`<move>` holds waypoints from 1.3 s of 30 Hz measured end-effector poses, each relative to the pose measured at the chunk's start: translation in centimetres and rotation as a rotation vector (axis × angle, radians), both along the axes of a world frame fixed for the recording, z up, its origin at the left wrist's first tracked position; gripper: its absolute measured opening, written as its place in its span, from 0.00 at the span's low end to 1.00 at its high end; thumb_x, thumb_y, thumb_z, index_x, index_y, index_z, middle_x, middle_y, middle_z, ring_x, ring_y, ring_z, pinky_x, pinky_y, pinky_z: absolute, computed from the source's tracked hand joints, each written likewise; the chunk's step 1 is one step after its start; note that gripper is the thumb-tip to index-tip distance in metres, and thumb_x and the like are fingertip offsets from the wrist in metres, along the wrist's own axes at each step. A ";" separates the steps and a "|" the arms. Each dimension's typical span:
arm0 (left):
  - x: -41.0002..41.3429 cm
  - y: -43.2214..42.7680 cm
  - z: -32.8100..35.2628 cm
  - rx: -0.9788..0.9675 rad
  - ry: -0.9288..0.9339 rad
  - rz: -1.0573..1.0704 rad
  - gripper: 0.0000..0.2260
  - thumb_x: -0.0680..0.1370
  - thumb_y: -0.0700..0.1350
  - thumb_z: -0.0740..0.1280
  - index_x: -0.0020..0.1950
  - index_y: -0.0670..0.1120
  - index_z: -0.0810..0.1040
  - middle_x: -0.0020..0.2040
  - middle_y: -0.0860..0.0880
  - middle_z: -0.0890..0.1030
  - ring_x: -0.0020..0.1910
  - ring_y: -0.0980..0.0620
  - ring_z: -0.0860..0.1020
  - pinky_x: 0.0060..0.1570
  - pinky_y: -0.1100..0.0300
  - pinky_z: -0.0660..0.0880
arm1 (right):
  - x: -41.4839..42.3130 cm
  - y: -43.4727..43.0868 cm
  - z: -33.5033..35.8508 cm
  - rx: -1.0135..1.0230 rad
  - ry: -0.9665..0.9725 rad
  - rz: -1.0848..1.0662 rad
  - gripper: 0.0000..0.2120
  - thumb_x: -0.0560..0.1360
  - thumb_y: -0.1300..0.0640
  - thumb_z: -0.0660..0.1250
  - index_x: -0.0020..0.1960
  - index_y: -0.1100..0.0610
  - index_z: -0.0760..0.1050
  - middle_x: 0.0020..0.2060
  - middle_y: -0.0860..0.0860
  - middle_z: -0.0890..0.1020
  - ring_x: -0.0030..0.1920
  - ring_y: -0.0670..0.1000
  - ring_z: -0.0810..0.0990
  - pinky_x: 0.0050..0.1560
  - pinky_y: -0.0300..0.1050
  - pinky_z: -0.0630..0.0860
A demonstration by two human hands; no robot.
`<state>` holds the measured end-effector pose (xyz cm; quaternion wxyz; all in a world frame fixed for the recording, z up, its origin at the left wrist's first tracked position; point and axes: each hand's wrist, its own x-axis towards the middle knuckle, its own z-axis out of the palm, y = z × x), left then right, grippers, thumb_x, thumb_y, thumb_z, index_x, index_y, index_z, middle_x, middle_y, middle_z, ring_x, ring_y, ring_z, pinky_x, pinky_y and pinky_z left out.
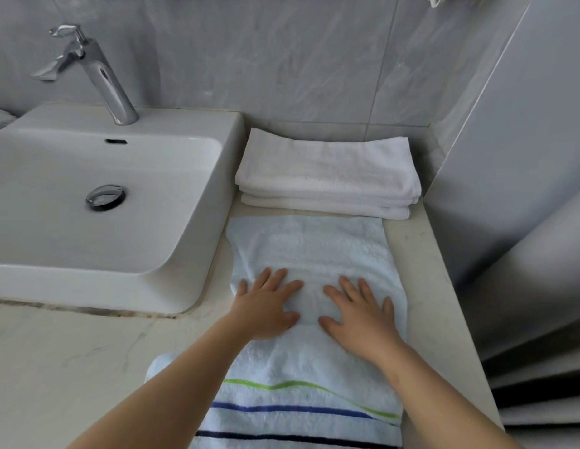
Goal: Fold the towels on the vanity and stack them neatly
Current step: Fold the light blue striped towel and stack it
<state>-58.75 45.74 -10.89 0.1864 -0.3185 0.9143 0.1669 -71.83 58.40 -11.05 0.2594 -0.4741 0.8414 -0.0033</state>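
A pale blue towel (309, 247) with green, blue and dark stripes near its front end lies lengthwise on the vanity counter (88, 351). My left hand (266, 306) and my right hand (360, 314) both rest flat on its middle, palms down, fingers spread, holding nothing. Behind the towel, against the back wall, sits a neat stack of folded white towels (327, 171). The far edge of the striped towel lies close to the bottom of that stack.
A white basin (198, 254) with a chrome faucet (97, 72) and a drain fills the left side. Grey tiled walls close in at the back and right. The counter's right edge (444, 270) drops off beside a grey curtain or panel.
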 end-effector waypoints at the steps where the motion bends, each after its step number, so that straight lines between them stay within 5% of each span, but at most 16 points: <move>1: 0.0 0.0 -0.1 -0.003 0.002 0.007 0.28 0.78 0.58 0.57 0.76 0.61 0.48 0.78 0.55 0.42 0.76 0.51 0.40 0.73 0.43 0.43 | -0.1 0.0 -0.1 -0.008 0.003 0.001 0.29 0.78 0.39 0.52 0.76 0.41 0.48 0.77 0.45 0.41 0.76 0.52 0.38 0.72 0.64 0.42; 8: 0.0 -0.2 -0.5 -0.033 0.009 0.004 0.27 0.79 0.59 0.54 0.76 0.62 0.46 0.78 0.54 0.42 0.76 0.51 0.39 0.73 0.44 0.41 | -0.1 0.0 0.6 0.023 -0.014 0.022 0.29 0.78 0.39 0.52 0.76 0.44 0.50 0.77 0.46 0.45 0.77 0.52 0.41 0.72 0.63 0.43; 12: -0.3 -0.9 -0.7 -0.043 0.025 0.021 0.26 0.80 0.58 0.53 0.76 0.61 0.46 0.78 0.54 0.42 0.76 0.51 0.39 0.73 0.45 0.40 | 1.5 1.1 3.5 -0.073 -0.050 0.204 0.28 0.77 0.39 0.56 0.75 0.45 0.56 0.77 0.46 0.51 0.76 0.50 0.46 0.73 0.54 0.46; 16: -1.0 -1.8 -0.8 -0.045 0.030 0.035 0.26 0.80 0.57 0.52 0.76 0.61 0.46 0.78 0.54 0.42 0.76 0.51 0.39 0.73 0.46 0.40 | 3.2 2.6 0.5 -0.119 -0.043 0.302 0.34 0.71 0.34 0.54 0.74 0.37 0.49 0.77 0.43 0.49 0.76 0.47 0.46 0.71 0.44 0.42; 19: -1.5 -2.2 0.0 0.003 0.068 0.086 0.25 0.80 0.56 0.54 0.76 0.59 0.49 0.78 0.53 0.45 0.76 0.50 0.42 0.73 0.48 0.43 | 2.2 2.5 -1.1 -0.291 0.085 0.196 0.33 0.68 0.33 0.48 0.72 0.38 0.57 0.73 0.44 0.64 0.72 0.48 0.65 0.65 0.39 0.49; 22: -0.9 -1.1 1.0 -0.094 0.268 0.084 0.25 0.79 0.56 0.59 0.75 0.57 0.58 0.76 0.51 0.56 0.76 0.50 0.51 0.72 0.52 0.52 | 1.0 2.1 -1.4 -0.337 0.120 0.175 0.35 0.67 0.34 0.45 0.73 0.38 0.55 0.75 0.43 0.58 0.75 0.47 0.55 0.67 0.39 0.45; 25: 1.1 0.7 0.8 -0.154 0.491 0.065 0.21 0.73 0.61 0.58 0.61 0.53 0.77 0.59 0.50 0.74 0.61 0.47 0.71 0.58 0.57 0.66 | 1.5 2.7 -0.5 -0.594 0.094 0.073 0.18 0.66 0.45 0.58 0.55 0.46 0.71 0.55 0.47 0.75 0.56 0.50 0.70 0.55 0.42 0.66; 27: 2.2 1.2 -0.4 -0.068 0.499 0.094 0.28 0.68 0.64 0.51 0.55 0.52 0.79 0.52 0.51 0.76 0.54 0.47 0.73 0.53 0.58 0.67 | 2.5 3.4 -0.6 -0.783 0.086 0.098 0.05 0.66 0.53 0.64 0.42 0.51 0.72 0.39 0.47 0.73 0.41 0.48 0.70 0.44 0.39 0.64; 29: 2.8 1.0 -1.7 -0.033 0.493 0.134 0.29 0.67 0.65 0.48 0.56 0.53 0.79 0.53 0.52 0.75 0.55 0.48 0.72 0.55 0.57 0.67 | 4.0 4.0 -1.3 -0.727 -0.001 0.214 0.08 0.66 0.47 0.66 0.41 0.48 0.71 0.36 0.43 0.73 0.40 0.45 0.68 0.44 0.36 0.61; 32: 2.6 0.7 -1.8 -0.016 0.476 0.172 0.31 0.67 0.65 0.46 0.59 0.54 0.77 0.55 0.53 0.74 0.57 0.50 0.70 0.58 0.58 0.67 | 5.2 4.7 -2.8 -0.488 0.007 0.283 0.21 0.61 0.32 0.61 0.50 0.40 0.69 0.47 0.37 0.72 0.49 0.41 0.68 0.52 0.37 0.61; 36: 2.5 0.6 -0.5 0.119 0.418 0.181 0.37 0.62 0.70 0.46 0.65 0.57 0.71 0.61 0.55 0.70 0.63 0.53 0.66 0.63 0.62 0.62 | 4.8 4.2 -2.8 -0.583 0.080 0.198 0.10 0.66 0.40 0.60 0.44 0.43 0.73 0.44 0.38 0.75 0.46 0.42 0.69 0.48 0.36 0.61; 39: 2.9 0.6 1.0 0.216 0.265 0.028 0.41 0.62 0.74 0.55 0.72 0.60 0.60 0.69 0.55 0.62 0.69 0.53 0.61 0.68 0.61 0.58 | 4.2 3.4 -2.5 -0.587 0.062 0.152 0.03 0.68 0.46 0.59 0.39 0.44 0.70 0.36 0.40 0.76 0.40 0.42 0.69 0.43 0.35 0.64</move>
